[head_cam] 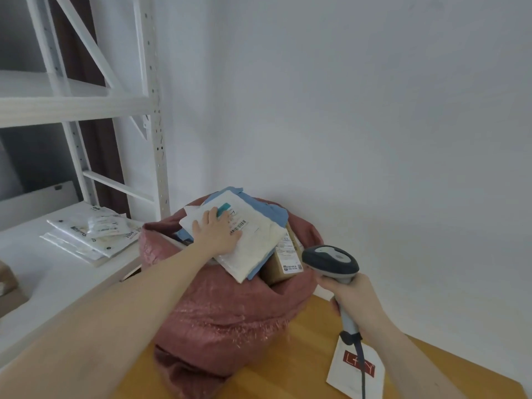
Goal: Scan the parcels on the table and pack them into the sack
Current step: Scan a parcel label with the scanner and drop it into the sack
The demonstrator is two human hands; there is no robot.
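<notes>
White flat plastic mailer parcel (pixel 253 240) lies atop the overfull pink woven sack (pixel 230 306), directly under the left hand (pixel 217 231)'s flat, spread fingers; right hand (pixel 357 298) grips the grey scanner (pixel 331 262).

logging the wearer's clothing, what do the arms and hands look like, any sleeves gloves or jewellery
Both forearms are bare as far as the frame shows, with no sleeves in view. The left hand and right hand wear no gloves, and no rings, watch or bracelet show.
</notes>
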